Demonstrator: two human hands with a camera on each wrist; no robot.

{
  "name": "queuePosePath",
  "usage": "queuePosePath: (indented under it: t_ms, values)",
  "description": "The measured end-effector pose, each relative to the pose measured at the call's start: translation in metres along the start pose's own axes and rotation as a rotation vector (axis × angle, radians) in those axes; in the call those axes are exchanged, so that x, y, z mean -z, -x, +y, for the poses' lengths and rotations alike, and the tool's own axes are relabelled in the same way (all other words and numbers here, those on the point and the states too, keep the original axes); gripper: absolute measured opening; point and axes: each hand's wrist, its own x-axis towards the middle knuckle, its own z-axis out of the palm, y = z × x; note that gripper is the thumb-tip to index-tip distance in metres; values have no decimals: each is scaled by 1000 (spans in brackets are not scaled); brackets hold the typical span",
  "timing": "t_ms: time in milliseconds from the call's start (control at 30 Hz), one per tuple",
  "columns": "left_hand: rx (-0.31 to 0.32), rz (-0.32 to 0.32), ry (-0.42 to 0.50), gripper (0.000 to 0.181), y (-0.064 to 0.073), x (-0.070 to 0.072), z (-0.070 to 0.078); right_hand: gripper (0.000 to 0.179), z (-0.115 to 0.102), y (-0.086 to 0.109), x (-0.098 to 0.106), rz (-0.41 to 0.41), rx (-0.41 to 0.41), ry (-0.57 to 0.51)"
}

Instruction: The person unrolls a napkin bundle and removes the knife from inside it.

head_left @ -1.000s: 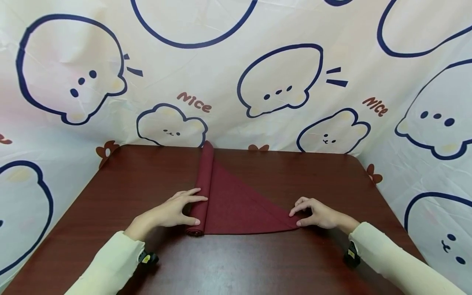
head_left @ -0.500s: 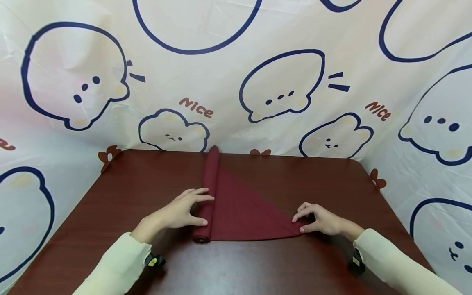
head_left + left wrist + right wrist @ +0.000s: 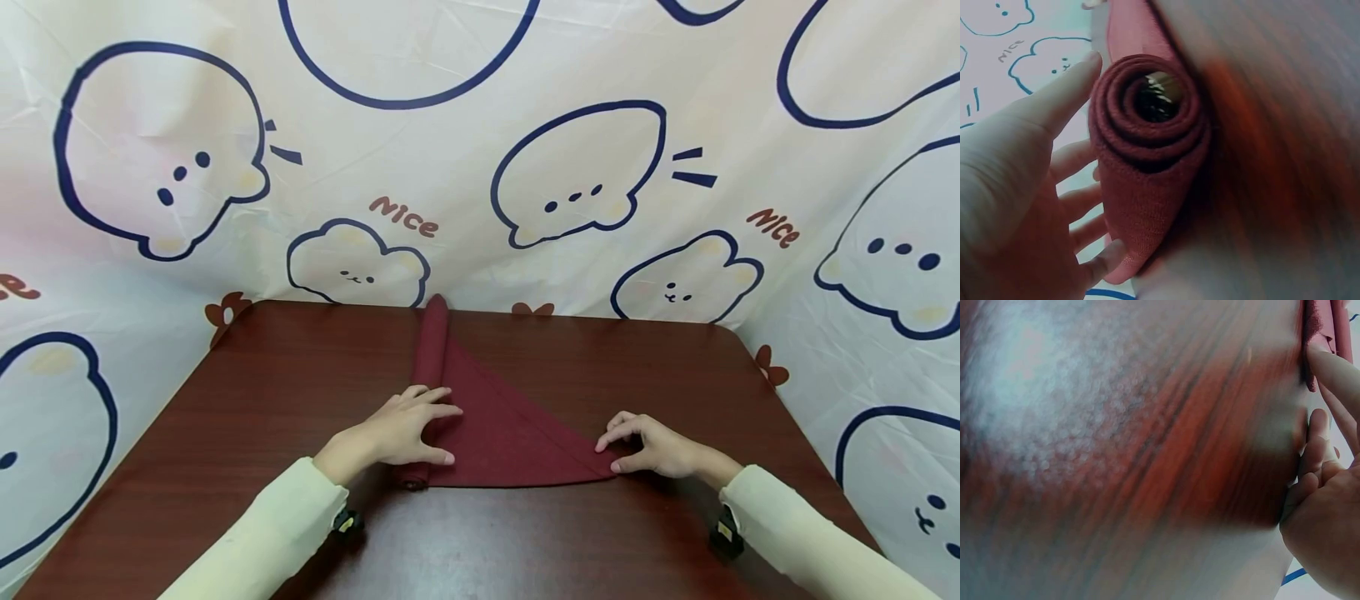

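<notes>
A dark red cloth [image 3: 498, 433] lies on the table, its left side wound into a roll [image 3: 431, 346] and its right side tapering to a flat corner. My left hand [image 3: 393, 429] lies over the near part of the roll, with fingers and thumb extended to the right and spread. The left wrist view shows the end of the spiral roll [image 3: 1147, 156] beside my outstretched thumb. At the right corner, my right hand [image 3: 660, 446] touches the cloth with thumb and forefinger set apart. The right wrist view shows only a small bit of cloth [image 3: 1321, 328] at its upper edge.
The brown wooden table [image 3: 300, 358] reaches back to a pale curtain [image 3: 450, 167] printed with cartoon outlines, which also hangs along both sides. The roll's far end lies at the table's back edge.
My left hand has shifted rightward over the roll, its fingertips now reaching past it above the flat cloth. My right hand stays at the corner. The head view has shifted slightly.
</notes>
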Motion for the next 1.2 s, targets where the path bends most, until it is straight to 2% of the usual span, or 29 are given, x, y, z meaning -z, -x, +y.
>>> queuePosePath:
  t_ms: [133, 333, 467, 633, 967, 1200]
  values:
    - [16, -6, -30, 66, 3, -1, -4, 23, 1, 0, 0, -3, -4, 12]
    - [-4, 48, -62, 62, 7, 1, -12, 22, 1, -2, 3, 17, -13, 27]
    - [-2, 45, -45, 60, 14, 2, -15, 23, 1, -3, 1, -8, -21, 16]
    - [-8, 50, -19, 60, 19, 4, -20, 23, 1, -1, 0, 0, -32, 12]
    - [41, 45, 31, 62, 30, 12, -34, 22, 0, 1, 2, 3, 8, 1]
    - [40, 43, 86, 63, 38, 16, -41, 23, -1, 0, 1, -6, -14, -21]
